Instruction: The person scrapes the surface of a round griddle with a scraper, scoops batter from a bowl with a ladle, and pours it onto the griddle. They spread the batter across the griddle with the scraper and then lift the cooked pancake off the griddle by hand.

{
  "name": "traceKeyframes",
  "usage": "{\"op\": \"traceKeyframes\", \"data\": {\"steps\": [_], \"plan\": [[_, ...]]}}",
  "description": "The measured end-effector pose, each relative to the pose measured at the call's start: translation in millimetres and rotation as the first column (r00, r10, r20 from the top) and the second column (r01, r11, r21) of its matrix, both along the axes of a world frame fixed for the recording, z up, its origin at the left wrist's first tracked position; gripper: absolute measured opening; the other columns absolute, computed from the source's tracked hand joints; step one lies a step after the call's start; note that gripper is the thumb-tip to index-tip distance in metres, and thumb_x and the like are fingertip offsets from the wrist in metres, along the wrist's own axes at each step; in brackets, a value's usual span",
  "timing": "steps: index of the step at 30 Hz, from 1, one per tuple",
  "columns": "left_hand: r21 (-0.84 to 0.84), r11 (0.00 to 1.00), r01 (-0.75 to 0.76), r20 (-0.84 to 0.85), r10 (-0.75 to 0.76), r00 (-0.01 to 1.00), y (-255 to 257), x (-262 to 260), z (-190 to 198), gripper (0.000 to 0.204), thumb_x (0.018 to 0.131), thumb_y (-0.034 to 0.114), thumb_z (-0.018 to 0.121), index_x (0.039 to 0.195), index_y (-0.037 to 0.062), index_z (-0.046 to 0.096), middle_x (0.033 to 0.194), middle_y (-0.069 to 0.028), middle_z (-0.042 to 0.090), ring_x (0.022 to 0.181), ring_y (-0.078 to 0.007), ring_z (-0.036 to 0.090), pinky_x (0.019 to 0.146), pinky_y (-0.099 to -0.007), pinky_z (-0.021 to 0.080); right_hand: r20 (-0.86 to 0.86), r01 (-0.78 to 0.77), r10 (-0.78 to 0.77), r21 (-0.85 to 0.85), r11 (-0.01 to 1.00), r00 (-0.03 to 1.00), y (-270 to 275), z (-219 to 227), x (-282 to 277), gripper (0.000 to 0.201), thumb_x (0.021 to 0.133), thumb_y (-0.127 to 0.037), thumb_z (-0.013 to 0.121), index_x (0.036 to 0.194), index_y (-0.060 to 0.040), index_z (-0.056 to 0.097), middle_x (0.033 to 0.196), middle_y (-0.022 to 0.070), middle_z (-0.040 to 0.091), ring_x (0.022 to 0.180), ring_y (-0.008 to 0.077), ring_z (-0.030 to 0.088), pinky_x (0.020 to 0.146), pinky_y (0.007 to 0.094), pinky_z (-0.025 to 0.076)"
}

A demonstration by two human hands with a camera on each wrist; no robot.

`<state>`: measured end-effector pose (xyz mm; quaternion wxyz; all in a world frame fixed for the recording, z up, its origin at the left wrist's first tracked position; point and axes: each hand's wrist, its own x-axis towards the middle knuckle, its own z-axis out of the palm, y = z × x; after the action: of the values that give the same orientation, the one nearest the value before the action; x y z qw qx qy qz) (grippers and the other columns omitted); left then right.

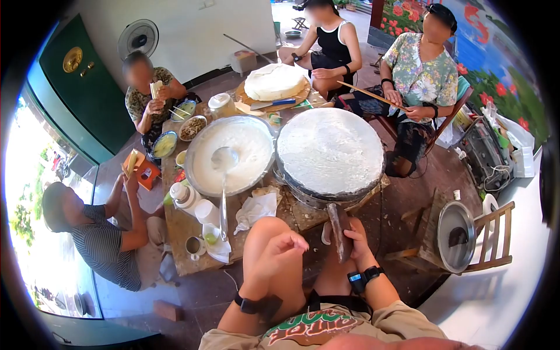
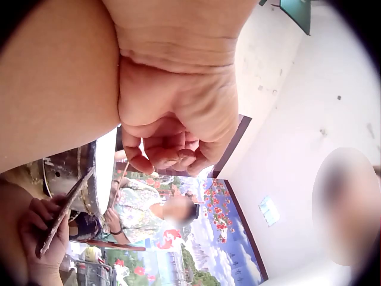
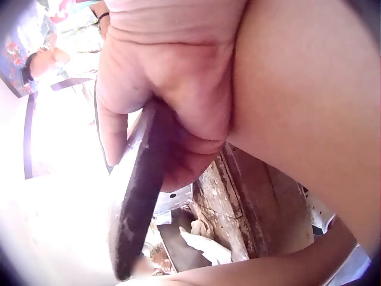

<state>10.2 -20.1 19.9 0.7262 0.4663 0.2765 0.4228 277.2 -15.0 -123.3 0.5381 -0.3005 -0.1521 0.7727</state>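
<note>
My right hand (image 1: 359, 240) grips a dark, flat scraper (image 1: 338, 232) with pale residue along its edge, upright between my knees at the table's near side. The right wrist view shows the fingers curled round the same dark blade (image 3: 140, 196). Resting by my left knee, my left hand (image 1: 280, 249) holds nothing, its fingers loosely bent in the left wrist view. Just beyond the scraper is a round griddle (image 1: 330, 153) coated with white batter. To its left stands a wide metal basin (image 1: 198, 140) of batter, with a ladle (image 1: 224, 201) leaning in it.
A stack of pale flatbreads (image 1: 275, 81) sits on a round board, with a blue-handled knife (image 1: 273, 104) beside it. Bowls of food (image 1: 192, 128), white bottles (image 1: 184, 195) and a mug (image 1: 195, 247) crowd the table's left. Several people sit around; one holds a long stick (image 1: 373, 95).
</note>
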Motion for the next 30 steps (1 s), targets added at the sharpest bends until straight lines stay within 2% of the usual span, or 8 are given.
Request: {"op": "traceKeyframes", "data": {"steps": [2, 5, 8, 14, 17, 23, 26, 30], "plan": [[0.040, 0.998, 0.052, 0.016, -0.053, 0.998, 0.4, -3.6, -10.5, 0.009, 0.087, -0.002, 0.056, 0.090, 0.0056, 0.059, 0.088, 0.0008, 0.059, 0.082, -0.0059, 0.052, 0.072, -0.0216, 0.043, -0.004, -0.020, 0.020, -0.003, 1.000, 1.000, -1.1, -1.2, 2.0, 0.048, 0.078, -0.012, 0.061, 0.124, -0.0057, 0.047, 0.100, 0.0099, 0.062, 0.082, 0.0224, 0.062, 0.071, 0.0335, 0.052], [-0.007, 0.998, 0.065, 0.038, -0.065, 0.997, 0.2, -4.8, -9.8, 0.007, 0.086, -0.001, 0.057, 0.086, 0.0056, 0.060, 0.088, 0.0004, 0.060, 0.084, -0.0060, 0.053, 0.073, -0.0212, 0.042, -0.001, -0.022, 0.022, -0.006, 1.000, 1.000, 0.0, -11.0, 5.5, 0.048, 0.078, -0.012, 0.061, 0.124, -0.0063, 0.048, 0.099, 0.0093, 0.062, 0.083, 0.0224, 0.062, 0.072, 0.0331, 0.052], [0.034, 0.995, 0.097, 0.075, -0.100, 0.992, 3.1, -6.2, -15.7, 0.005, 0.085, 0.001, 0.059, 0.083, 0.0061, 0.059, 0.087, 0.0004, 0.059, 0.084, -0.0087, 0.053, 0.074, -0.0235, 0.042, -0.021, -0.018, 0.018, -0.005, 1.000, 1.000, 0.4, -4.4, 3.0, 0.047, 0.078, -0.012, 0.061, 0.124, -0.0063, 0.049, 0.099, 0.0087, 0.063, 0.083, 0.0219, 0.062, 0.072, 0.0326, 0.052], [0.148, 0.981, 0.122, 0.119, -0.141, 0.983, 7.0, -2.1, -7.8, 0.030, 0.082, 0.000, 0.059, 0.059, 0.0075, 0.042, 0.066, 0.0016, 0.048, 0.071, -0.0130, 0.043, 0.070, -0.0285, 0.039, -0.006, -0.030, 0.030, -0.019, 0.999, 1.000, 0.8, -10.2, 5.0, 0.047, 0.078, -0.012, 0.061, 0.123, -0.0076, 0.050, 0.099, 0.0080, 0.062, 0.083, 0.0209, 0.061, 0.073, 0.0326, 0.051], [0.185, 0.977, 0.108, 0.056, -0.120, 0.991, 7.8, 0.4, -0.3, 0.036, 0.082, -0.002, 0.058, 0.056, 0.0080, 0.034, 0.060, 0.0019, 0.041, 0.065, -0.0126, 0.038, 0.067, -0.0277, 0.037, -0.010, -0.029, 0.029, 0.008, 1.000, 1.000, 0.9, -12.4, 5.5, 0.047, 0.079, -0.013, 0.060, 0.124, -0.0082, 0.049, 0.100, 0.0078, 0.062, 0.083, 0.0206, 0.061, 0.073, 0.0321, 0.051], [0.130, 0.988, 0.081, 0.159, -0.101, 0.982, 8.1, -1.4, -17.2, 0.038, 0.083, -0.003, 0.056, 0.057, 0.0080, 0.031, 0.060, 0.0023, 0.039, 0.060, -0.0109, 0.037, 0.056, -0.0247, 0.034, -0.002, -0.043, 0.043, 0.008, 0.999, 0.999, -0.7, -5.3, 6.0, 0.050, 0.079, -0.012, 0.059, 0.128, -0.0078, 0.046, 0.103, 0.0074, 0.062, 0.086, 0.0201, 0.061, 0.075, 0.0316, 0.050], [0.064, 0.992, 0.108, 0.188, -0.118, 0.975, 5.1, -1.9, -13.4, 0.035, 0.084, -0.003, 0.056, 0.059, 0.0083, 0.034, 0.061, 0.0020, 0.041, 0.060, -0.0098, 0.038, 0.052, -0.0230, 0.031, 0.079, 0.029, -0.030, 0.011, 1.000, 0.996, -0.4, -13.8, 2.3, 0.057, 0.076, -0.019, 0.062, 0.128, -0.0041, 0.044, 0.103, 0.0090, 0.061, 0.086, 0.0195, 0.061, 0.071, 0.0302, 0.053], [0.101, 0.991, 0.083, 0.244, -0.105, 0.964, 7.2, 1.3, -9.3, 0.028, 0.083, -0.006, 0.057, 0.065, 0.0089, 0.040, 0.066, 0.0010, 0.045, 0.061, -0.0103, 0.041, 0.052, -0.0232, 0.033, 0.054, 0.040, -0.040, -0.001, 0.999, 0.998, 0.3, -18.1, 1.7, 0.057, 0.077, -0.016, 0.061, 0.130, -0.0039, 0.042, 0.108, 0.0102, 0.059, 0.091, 0.0210, 0.061, 0.075, 0.0312, 0.052]]}}
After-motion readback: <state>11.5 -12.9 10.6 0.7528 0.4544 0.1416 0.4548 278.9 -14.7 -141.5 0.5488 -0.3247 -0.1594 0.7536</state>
